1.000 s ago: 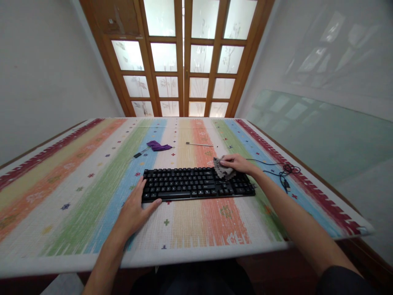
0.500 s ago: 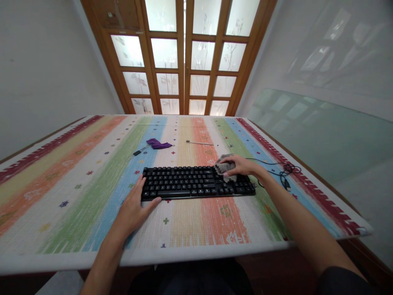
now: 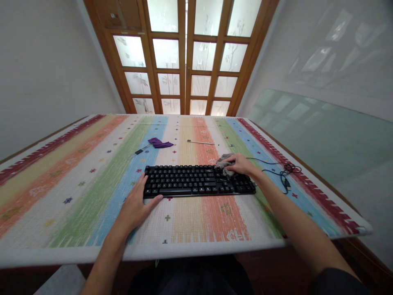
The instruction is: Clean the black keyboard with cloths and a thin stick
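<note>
A black keyboard [image 3: 181,179] lies flat on the table, its long side toward me. My left hand [image 3: 134,207] grips its left end, fingers along the side edge and thumb at the front left edge. Over the right part of the keyboard, my right hand [image 3: 241,164] is closed on a crumpled grey cloth [image 3: 223,163], pressed on the upper keys near the number pad. The cloth and hand hide some of those keys.
A patterned striped tablecloth [image 3: 190,229] covers the table. Beyond the keyboard lie a purple cloth [image 3: 161,143], a small black object [image 3: 139,151] and a thin stick with a small brush-like head [image 3: 201,142]. To the right, a black USB cable [image 3: 287,169] lies coiled.
My right hand and the grey cloth have shifted slightly, and the cloth is more bunched up. My left hand keeps its place on the keyboard. The view has moved a little.
</note>
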A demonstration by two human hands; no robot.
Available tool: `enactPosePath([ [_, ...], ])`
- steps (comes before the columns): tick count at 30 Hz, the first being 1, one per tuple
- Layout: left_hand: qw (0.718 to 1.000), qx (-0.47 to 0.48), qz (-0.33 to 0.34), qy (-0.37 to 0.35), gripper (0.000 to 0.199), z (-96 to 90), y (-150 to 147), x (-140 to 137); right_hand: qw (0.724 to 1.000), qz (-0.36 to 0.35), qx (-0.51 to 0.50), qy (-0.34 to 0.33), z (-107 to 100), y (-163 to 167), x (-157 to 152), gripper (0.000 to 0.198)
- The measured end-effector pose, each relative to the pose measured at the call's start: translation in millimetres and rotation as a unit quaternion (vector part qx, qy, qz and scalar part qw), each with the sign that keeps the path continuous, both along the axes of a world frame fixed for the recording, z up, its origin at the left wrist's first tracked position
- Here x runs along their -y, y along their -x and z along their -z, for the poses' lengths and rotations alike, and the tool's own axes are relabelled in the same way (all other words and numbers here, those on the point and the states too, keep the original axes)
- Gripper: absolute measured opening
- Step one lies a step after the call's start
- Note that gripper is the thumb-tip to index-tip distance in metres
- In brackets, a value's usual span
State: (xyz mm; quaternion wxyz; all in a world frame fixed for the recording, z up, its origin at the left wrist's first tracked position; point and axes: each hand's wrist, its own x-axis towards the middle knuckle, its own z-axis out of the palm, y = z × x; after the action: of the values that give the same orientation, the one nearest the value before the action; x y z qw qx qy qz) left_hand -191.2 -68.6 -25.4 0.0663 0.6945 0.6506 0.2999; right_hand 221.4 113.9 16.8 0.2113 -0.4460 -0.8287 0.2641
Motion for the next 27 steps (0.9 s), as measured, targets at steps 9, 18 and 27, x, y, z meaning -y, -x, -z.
enactPosePath([
  [9, 1.0, 0.007, 0.004, -0.002, 0.077, -0.9, -1, 1, 0.996, -0.078, -0.029, -0.031, -7, -1, 16, 0.042],
  [18, 1.0, 0.01, -0.002, 0.004, 0.077, -0.9, -2, 2, 0.999, -0.003, -0.006, -0.036, -2, 11, 17, 0.028],
  [27, 1.0, 0.009, -0.002, 0.012, 0.077, -1.6, -3, 1, 0.996, 0.072, -0.013, -0.049, 5, 17, 11, 0.019],
])
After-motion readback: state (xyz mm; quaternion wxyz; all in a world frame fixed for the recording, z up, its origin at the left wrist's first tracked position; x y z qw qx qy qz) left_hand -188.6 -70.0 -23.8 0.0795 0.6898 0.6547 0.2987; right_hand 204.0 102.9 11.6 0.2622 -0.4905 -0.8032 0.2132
